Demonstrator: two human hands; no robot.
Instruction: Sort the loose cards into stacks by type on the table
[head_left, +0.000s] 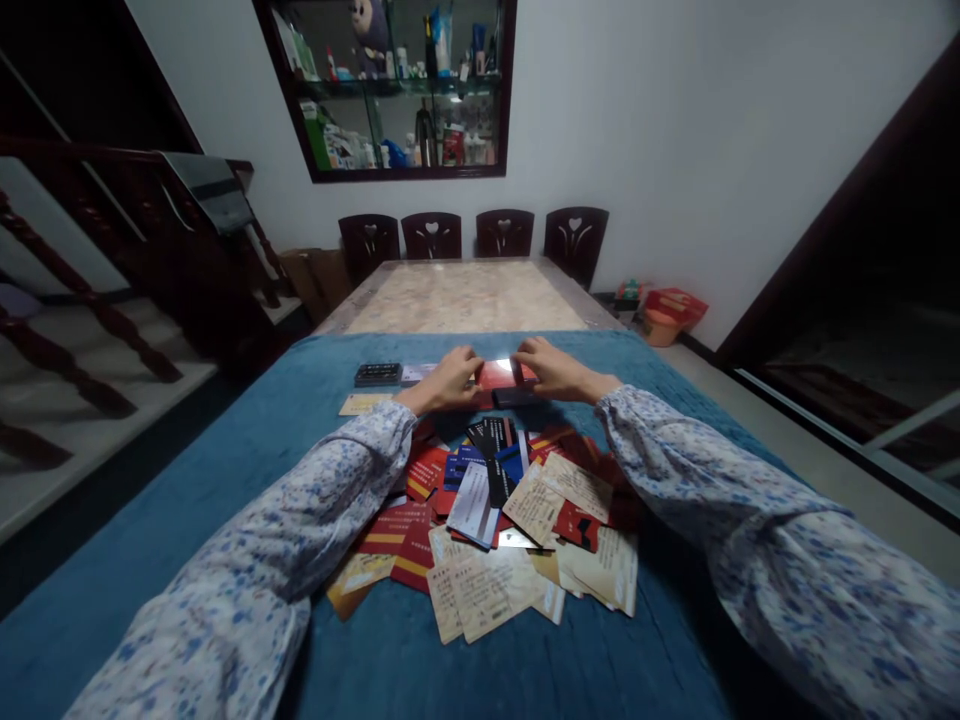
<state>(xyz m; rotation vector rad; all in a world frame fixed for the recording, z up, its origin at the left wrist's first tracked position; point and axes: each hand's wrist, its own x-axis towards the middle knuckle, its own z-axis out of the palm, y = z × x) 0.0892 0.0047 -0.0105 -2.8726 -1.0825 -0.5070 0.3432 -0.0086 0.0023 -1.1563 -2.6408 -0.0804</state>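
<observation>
My left hand and my right hand are both reached out toward the far part of the blue cloth. Between them lies a glossy red card with a bright reflection. The curled fingers of each hand touch it from opposite sides; cards beneath it are partly hidden. Just below my right hand is a black card. Left of my left hand sit a black stack of cards, a whitish card and a yellowish card. Nearer me spreads a loose heap of cards, red, blue, black, white and cream.
A blue cloth covers the near part of the table, with the marbled tabletop beyond. Several dark chairs stand at its far end. A stair railing is at left; a red box is on the floor at right.
</observation>
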